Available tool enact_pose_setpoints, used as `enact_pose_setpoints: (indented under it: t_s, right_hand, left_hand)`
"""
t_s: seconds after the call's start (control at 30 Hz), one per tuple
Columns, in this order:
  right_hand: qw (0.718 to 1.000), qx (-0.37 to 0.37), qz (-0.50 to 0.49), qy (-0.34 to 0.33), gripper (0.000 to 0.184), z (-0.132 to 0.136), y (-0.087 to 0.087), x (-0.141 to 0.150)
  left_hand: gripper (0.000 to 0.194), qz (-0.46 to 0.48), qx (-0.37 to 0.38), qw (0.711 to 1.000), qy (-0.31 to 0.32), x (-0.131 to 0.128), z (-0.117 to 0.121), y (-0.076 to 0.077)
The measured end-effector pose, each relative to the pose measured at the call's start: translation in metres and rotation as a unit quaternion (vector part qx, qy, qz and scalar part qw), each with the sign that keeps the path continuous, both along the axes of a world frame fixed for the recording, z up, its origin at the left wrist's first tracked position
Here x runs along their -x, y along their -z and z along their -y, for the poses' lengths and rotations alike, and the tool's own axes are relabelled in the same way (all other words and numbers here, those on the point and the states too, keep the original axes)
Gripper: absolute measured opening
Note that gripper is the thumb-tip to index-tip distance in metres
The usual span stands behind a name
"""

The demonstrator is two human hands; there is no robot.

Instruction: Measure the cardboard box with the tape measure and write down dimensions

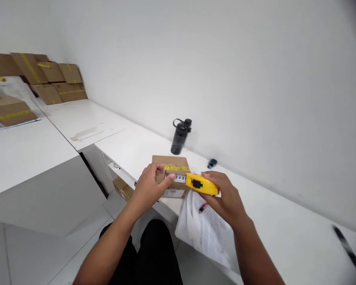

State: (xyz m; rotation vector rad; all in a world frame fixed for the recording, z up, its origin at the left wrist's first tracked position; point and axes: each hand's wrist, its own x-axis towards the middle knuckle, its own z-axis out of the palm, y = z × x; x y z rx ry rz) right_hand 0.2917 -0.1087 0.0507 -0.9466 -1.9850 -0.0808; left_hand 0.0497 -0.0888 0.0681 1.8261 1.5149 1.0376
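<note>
A small cardboard box (172,163) with yellow tape across its top lies on the white table (284,233) in front of me. My right hand (225,200) is closed around a yellow tape measure (201,184), held just above the box's right side. A short length of its blade with numbers reaches left across the box. My left hand (150,186) pinches the end of that blade and rests on the box's left side.
A black water bottle (180,136) stands behind the box near the wall. A small dark object (212,163) lies beside it. A white plastic bag (204,231) hangs over the table's front edge. Several taped cardboard boxes (52,79) are stacked on tables at far left.
</note>
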Motion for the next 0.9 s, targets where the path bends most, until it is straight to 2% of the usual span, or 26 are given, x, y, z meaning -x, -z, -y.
enact_pose_setpoints:
  t_s: [0.07, 0.13, 0.23, 0.3, 0.4, 0.47, 0.53, 0.6, 0.63, 0.7, 0.73, 0.77, 0.8, 0.83, 0.9]
  right_hand:
    - [0.997, -0.016, -0.066, -0.026, 0.055, 0.028, 0.013, 0.008]
    - [0.989, -0.006, -0.144, -0.037, 0.061, 0.058, 0.03, 0.02]
    - [0.966, 0.01, -0.257, -0.021, 0.061, 0.098, 0.061, 0.042]
    - [0.952, 0.017, -0.307, 0.011, 0.06, 0.12, 0.081, 0.054]
    - [0.95, 0.055, -0.303, 0.047, 0.05, 0.144, 0.105, 0.06]
    - [0.96, 0.104, -0.26, 0.024, 0.049, 0.156, 0.112, 0.053]
    - [0.965, 0.159, -0.209, -0.023, 0.056, 0.161, 0.111, 0.04]
    - [0.966, 0.203, -0.154, -0.046, 0.059, 0.155, 0.103, 0.021]
    - [0.967, 0.22, -0.127, -0.033, 0.059, 0.146, 0.098, 0.009]
    - [0.968, 0.24, -0.058, 0.043, 0.054, 0.118, 0.088, -0.016]
    - [0.962, 0.251, -0.018, 0.111, 0.05, 0.1, 0.083, -0.029]
    - [0.947, 0.259, 0.044, 0.185, 0.047, 0.08, 0.08, -0.041]
    - [0.919, 0.272, 0.13, 0.253, 0.046, 0.06, 0.078, -0.052]
    - [0.884, 0.293, 0.22, 0.291, 0.047, 0.041, 0.078, -0.061]
    - [0.864, 0.313, 0.271, 0.286, 0.044, 0.009, 0.082, -0.074]
  left_hand:
    - [0.041, 0.021, -0.001, 0.997, 0.068, -0.008, 0.028, -0.002]
    - [0.048, 0.063, 0.028, 0.986, 0.155, -0.016, 0.053, 0.007]
    - [0.065, 0.157, 0.099, 0.939, 0.288, -0.027, 0.082, 0.036]
    - [0.07, 0.212, 0.139, 0.907, 0.335, -0.033, 0.095, 0.058]
    - [0.071, 0.239, 0.207, 0.885, 0.341, -0.04, 0.109, 0.086]
    - [0.074, 0.228, 0.244, 0.889, 0.313, -0.043, 0.116, 0.097]
    - [0.075, 0.219, 0.254, 0.907, 0.253, -0.046, 0.122, 0.104]
    - [0.071, 0.239, 0.254, 0.919, 0.182, -0.051, 0.125, 0.108]
    - [0.069, 0.263, 0.259, 0.917, 0.152, -0.054, 0.125, 0.109]
    - [0.064, 0.322, 0.274, 0.899, 0.112, -0.059, 0.121, 0.11]
    - [0.062, 0.34, 0.279, 0.892, 0.101, -0.061, 0.118, 0.11]
    - [0.06, 0.347, 0.275, 0.892, 0.09, -0.064, 0.113, 0.11]
    - [0.059, 0.341, 0.262, 0.899, 0.081, -0.066, 0.107, 0.109]
    - [0.057, 0.326, 0.239, 0.912, 0.074, -0.069, 0.1, 0.108]
    - [0.052, 0.291, 0.174, 0.938, 0.073, -0.075, 0.085, 0.105]
